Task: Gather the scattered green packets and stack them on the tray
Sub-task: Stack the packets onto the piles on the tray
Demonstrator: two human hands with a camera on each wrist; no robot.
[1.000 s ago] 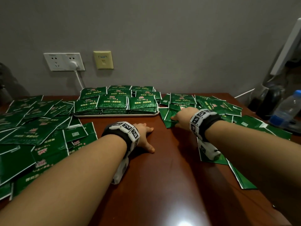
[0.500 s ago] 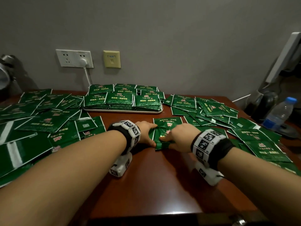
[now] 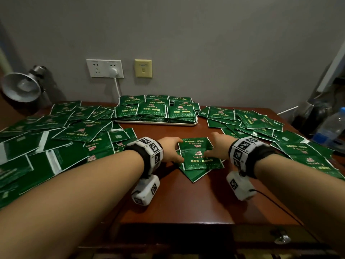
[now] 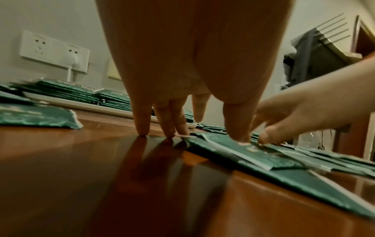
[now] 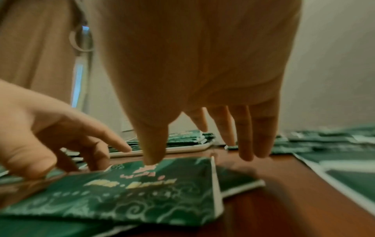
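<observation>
A small pile of green packets [image 3: 196,157] lies on the brown table between my hands. My left hand [image 3: 170,149] is at its left edge, with straight fingers [image 4: 142,125] on the table and the thumb pressing on a packet [image 4: 253,154]. My right hand [image 3: 217,146] is at the right edge. Its thumb [image 5: 152,152] presses on the top packet [image 5: 142,189] and its fingers are spread. The white tray [image 3: 155,123] stands behind, carrying several stacks of packets [image 3: 151,110]. Neither hand grips anything.
Loose packets cover the table's left side [image 3: 56,139] and right side [image 3: 261,124]. A metal lamp [image 3: 22,86] stands at the far left and a water bottle [image 3: 334,126] at the far right. A wall socket [image 3: 104,68] with a plug is behind the tray. The table's front edge [image 3: 175,221] is close.
My right hand dragged a few packets from the right-hand heap to the middle of the table. My left hand came up to them, and both hands now square the small pile.
</observation>
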